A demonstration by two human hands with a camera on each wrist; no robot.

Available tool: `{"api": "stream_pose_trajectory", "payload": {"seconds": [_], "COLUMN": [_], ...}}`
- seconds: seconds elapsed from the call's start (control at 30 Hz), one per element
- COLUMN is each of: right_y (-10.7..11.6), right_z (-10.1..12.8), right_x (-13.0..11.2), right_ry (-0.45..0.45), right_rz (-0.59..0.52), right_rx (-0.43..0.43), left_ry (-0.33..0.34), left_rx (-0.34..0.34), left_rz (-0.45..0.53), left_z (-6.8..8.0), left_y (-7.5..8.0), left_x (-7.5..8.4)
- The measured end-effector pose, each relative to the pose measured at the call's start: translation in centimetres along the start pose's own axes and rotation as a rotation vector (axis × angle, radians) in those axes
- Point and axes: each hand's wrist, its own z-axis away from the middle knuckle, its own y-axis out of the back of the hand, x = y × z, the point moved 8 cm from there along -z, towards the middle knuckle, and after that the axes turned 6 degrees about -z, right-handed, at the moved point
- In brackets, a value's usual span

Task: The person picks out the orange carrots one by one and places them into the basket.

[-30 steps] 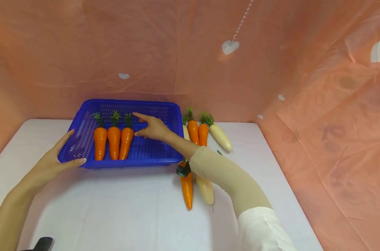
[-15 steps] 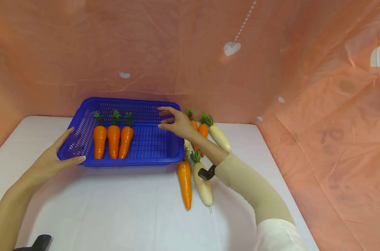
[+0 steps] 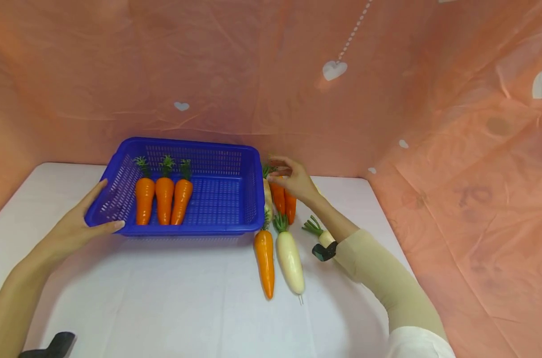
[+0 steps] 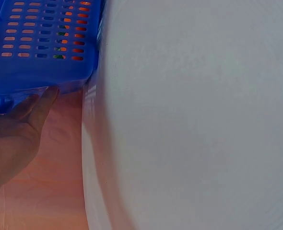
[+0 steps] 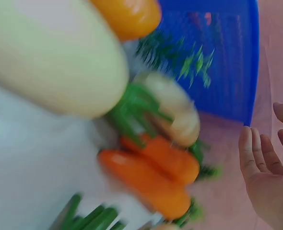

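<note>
My left hand [image 3: 76,226] grips the left end of a blue plastic basket [image 3: 190,230], its thumb along the front rim. In the left wrist view the fingers reach under the basket's rim. Three orange carrots [image 3: 164,201] with green tops lie side by side in its left half. Just past the basket's right wall is my right hand [image 3: 297,181], fingers loosely bent and holding nothing. It hovers over two carrots [image 3: 278,198], partly covering them. A white radish [image 3: 268,199] lies against the basket wall beside them.
In front of the basket's right corner lie another carrot [image 3: 265,266] and a white radish [image 3: 290,263]. Another radish [image 3: 327,238] is partly hidden under the right forearm. An orange cloth [image 3: 226,89] with white hearts hangs behind the white table [image 3: 172,293].
My right hand has withdrawn from inside the basket, moving right over its wall to the carrots outside. The left hand has stayed on the basket.
</note>
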Motion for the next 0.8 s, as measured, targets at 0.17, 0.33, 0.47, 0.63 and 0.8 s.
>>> {"api": "stream_pose_trajectory", "payload": {"seconds": [0.17, 0.33, 0.47, 0.63, 0.8], "right_y": [2.5, 4.0, 4.7, 5.0, 4.4], "right_z": [1.2, 1.9, 2.4, 3.1, 3.2], "right_x": [2.6, 4.1, 5.6, 6.9, 7.3], "right_ry": [-0.113, -0.128, -0.183, -0.252, -0.285], "right_rz": [-0.098, -0.117, -0.029, 0.067, 0.133], "right_rx": [0.062, 0.097, 0.084, 0.049, -0.026], "left_ry": [-0.002, -0.001, -0.001, 0.007, 0.002], "left_rx": [0.006, 0.007, 0.008, 0.002, 0.003], "left_rz": [-0.005, -0.014, -0.017, -0.020, -0.009], "left_z": [0.0, -0.1, -0.1, -0.2, -0.1], "left_y": [0.1, 0.0, 0.0, 0.0, 0.0], "left_x": [0.0, 0.0, 0.0, -0.1, -0.1]}}
